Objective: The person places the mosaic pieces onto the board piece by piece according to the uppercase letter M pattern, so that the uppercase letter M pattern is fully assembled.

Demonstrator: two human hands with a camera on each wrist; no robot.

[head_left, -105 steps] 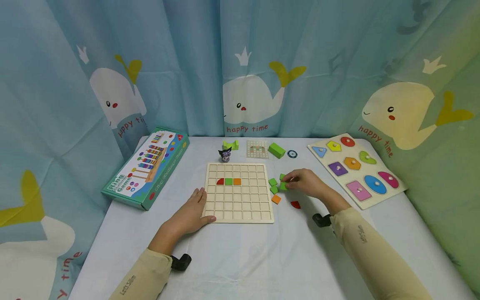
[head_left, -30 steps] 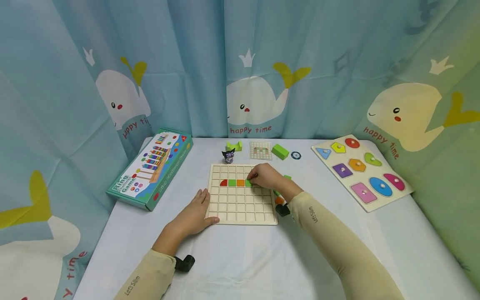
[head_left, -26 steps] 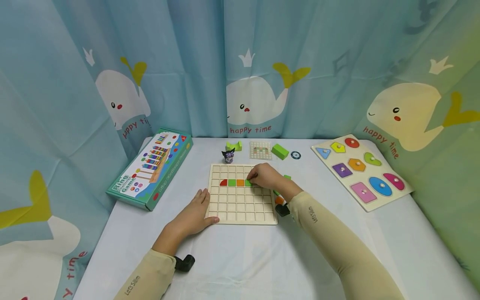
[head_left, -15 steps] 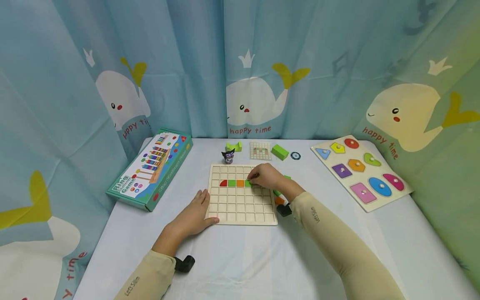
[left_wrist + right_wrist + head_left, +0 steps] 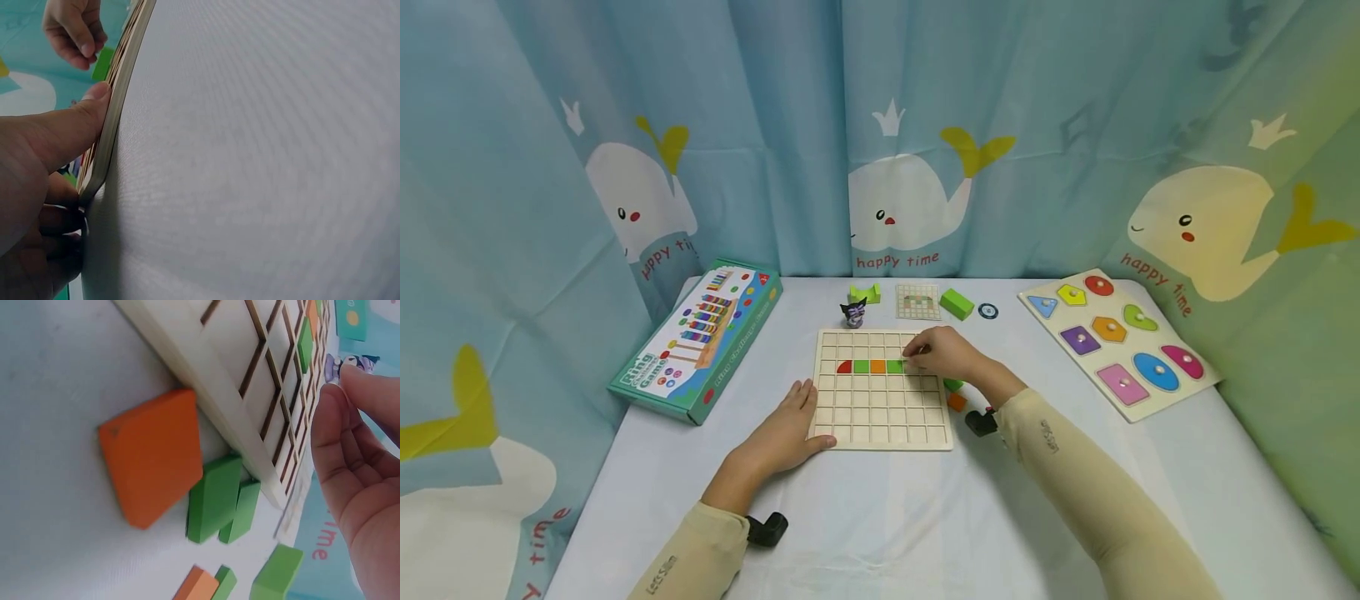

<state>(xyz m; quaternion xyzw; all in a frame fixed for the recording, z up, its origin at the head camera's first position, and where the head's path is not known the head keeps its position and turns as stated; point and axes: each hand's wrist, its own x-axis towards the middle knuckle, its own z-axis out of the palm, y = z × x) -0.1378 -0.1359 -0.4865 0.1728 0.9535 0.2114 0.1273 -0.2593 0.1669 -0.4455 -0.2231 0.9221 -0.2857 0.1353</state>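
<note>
Moved off the loose pieces at the board's right edge and onto the grid since the earliest frame; now seated flush in the second row, a fourth piece, the green tile (image 5: 895,366), beside the orange tile (image 5: 877,366), the other green square (image 5: 861,366) and the red quarter-round (image 5: 844,366); right hand (image 5: 942,353) just beside that newest tile, fingertips (image 5: 913,360) curled down at its right edge, touching or only just clear of it, impossible to tell which; nothing visibly pinched between thumb and fingers in the right wrist view.

Left hand (image 5: 786,427) laid flat on the wooden grid board (image 5: 880,433), fingers straight, thumb (image 5: 94,100) pressed against the board's near left edge, steadying it on the counter (image 5: 880,517).

Judged by look: thin, stiff, light wooden tiles with a smooth painted face, likely slick on top; no fragility to speak of; best taken by two opposite edges in a thumb-and-finger pinch, since seated pieces leave little rim above the cell walls.

Waiting off the board's right side: spare green tiles (image 5: 215,497) and an orange tile (image 5: 153,453), lying flat on the counter, edges free for pinching.
</note>
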